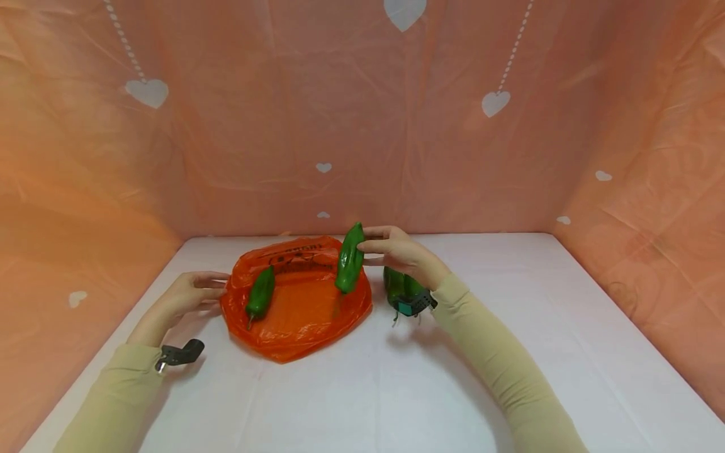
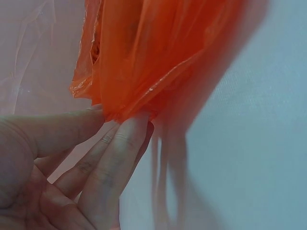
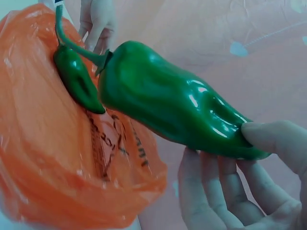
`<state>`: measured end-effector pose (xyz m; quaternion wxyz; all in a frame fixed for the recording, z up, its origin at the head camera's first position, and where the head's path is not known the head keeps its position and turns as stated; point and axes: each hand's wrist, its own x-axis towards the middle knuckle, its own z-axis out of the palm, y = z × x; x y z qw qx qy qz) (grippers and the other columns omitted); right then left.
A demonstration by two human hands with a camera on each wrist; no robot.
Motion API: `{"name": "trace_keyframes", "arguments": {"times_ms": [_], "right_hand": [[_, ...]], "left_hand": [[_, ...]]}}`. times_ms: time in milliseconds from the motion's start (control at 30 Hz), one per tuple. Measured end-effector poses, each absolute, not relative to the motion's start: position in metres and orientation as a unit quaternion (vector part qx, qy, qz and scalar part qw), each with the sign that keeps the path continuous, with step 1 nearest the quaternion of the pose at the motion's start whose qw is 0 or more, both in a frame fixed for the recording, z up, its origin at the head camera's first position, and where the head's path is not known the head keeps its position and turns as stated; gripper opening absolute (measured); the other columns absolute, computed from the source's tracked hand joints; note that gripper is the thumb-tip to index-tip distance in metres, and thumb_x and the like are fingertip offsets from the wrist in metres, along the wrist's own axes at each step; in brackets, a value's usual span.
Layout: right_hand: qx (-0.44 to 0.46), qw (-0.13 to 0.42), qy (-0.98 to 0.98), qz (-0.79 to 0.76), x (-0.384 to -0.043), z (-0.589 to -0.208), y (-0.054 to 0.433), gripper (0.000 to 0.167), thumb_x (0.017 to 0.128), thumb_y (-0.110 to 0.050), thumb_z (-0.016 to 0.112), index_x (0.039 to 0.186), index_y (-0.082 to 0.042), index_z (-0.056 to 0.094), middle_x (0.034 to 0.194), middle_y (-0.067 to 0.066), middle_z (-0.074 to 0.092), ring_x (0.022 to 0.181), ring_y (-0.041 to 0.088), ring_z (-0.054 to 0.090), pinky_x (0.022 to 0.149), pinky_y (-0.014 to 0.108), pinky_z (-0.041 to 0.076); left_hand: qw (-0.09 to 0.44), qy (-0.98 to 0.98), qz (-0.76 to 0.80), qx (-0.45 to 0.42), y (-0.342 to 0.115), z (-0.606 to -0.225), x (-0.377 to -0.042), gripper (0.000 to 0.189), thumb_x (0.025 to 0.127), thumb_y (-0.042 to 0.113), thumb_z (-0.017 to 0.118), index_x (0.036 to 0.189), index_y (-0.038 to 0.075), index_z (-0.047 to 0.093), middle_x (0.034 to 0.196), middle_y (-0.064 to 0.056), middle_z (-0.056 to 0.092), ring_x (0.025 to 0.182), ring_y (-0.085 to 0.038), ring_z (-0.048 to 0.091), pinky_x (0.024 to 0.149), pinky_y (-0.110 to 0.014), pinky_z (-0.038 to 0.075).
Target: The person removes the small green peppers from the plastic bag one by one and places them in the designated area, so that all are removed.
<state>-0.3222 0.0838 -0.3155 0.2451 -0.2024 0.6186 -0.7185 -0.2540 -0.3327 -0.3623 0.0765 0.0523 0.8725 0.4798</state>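
Note:
An orange plastic bag [image 1: 297, 308] with dark printing lies spread open on the white table. At its left edge my left hand [image 1: 180, 301] pinches the rim; in the left wrist view the thumb and fingers [image 2: 112, 165] meet on the gathered plastic [image 2: 144, 62]. Above the bag's right side, my right hand [image 1: 403, 253] grips a glossy green pepper [image 1: 350, 259] by its tapered end, stem [image 3: 79, 48] pointing away from the hand. Another green pepper [image 1: 261, 294] rests inside the bag on the left, its stem toward the front.
Just right of the bag, more green peppers [image 1: 392, 284] lie on the table [image 1: 317, 409], partly hidden behind my right wrist and its strap [image 1: 416, 304]. Orange cloth walls [image 1: 362, 126] with white hearts enclose the table at the back and sides.

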Motion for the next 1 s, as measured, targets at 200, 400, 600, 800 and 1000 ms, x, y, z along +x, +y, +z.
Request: {"name": "trace_keyframes", "arguments": {"times_ms": [200,400,600,800,1000], "right_hand": [[-0.203,0.244,0.629,-0.71,-0.322,-0.317,0.1,0.04,0.093,0.0,0.057,0.132,0.008,0.048,0.106,0.011,0.065,0.101,0.024,0.062,0.096,0.047,0.046],[-0.217,0.232,0.635,-0.704,-0.319,-0.32,0.114,0.041,0.093,-0.002,0.057,0.132,0.008,0.048,0.106,0.008,0.066,0.1,0.02,0.061,0.095,0.045,0.048],[-0.191,0.227,0.632,-0.716,-0.317,-0.318,0.12,0.043,0.094,0.003,0.052,0.135,0.011,0.043,0.104,0.008,0.065,0.098,0.02,0.062,0.097,0.047,0.046],[-0.159,0.215,0.647,-0.714,-0.316,-0.318,0.128,0.05,0.096,0.002,0.05,0.142,0.009,0.032,0.11,0.008,0.06,0.099,0.02,0.06,0.101,0.054,0.039],[-0.144,0.206,0.663,-0.706,-0.318,-0.32,0.137,0.048,0.096,-0.001,0.051,0.14,0.006,0.034,0.109,0.006,0.059,0.101,0.02,0.058,0.101,0.055,0.038]], "left_hand": [[0.079,0.874,0.477,0.058,-0.334,-0.362,-0.256,0.046,0.097,0.011,0.054,0.134,-0.014,0.043,0.124,-0.033,0.053,0.099,-0.029,0.065,0.082,-0.036,0.055],[0.09,0.865,0.489,0.063,-0.337,-0.362,-0.259,0.046,0.096,0.008,0.055,0.134,-0.015,0.042,0.121,-0.033,0.055,0.093,-0.023,0.067,0.08,-0.036,0.056],[0.098,0.865,0.488,0.061,-0.34,-0.362,-0.262,0.048,0.096,0.009,0.055,0.135,-0.014,0.041,0.123,-0.033,0.055,0.095,-0.027,0.066,0.08,-0.036,0.055],[0.096,0.877,0.467,0.056,-0.339,-0.361,-0.262,0.048,0.097,0.014,0.055,0.136,-0.01,0.043,0.126,-0.032,0.053,0.104,-0.034,0.062,0.083,-0.037,0.054],[0.094,0.876,0.47,0.057,-0.339,-0.362,-0.261,0.047,0.097,0.013,0.054,0.136,-0.011,0.043,0.126,-0.032,0.053,0.102,-0.033,0.063,0.083,-0.037,0.054]]}}
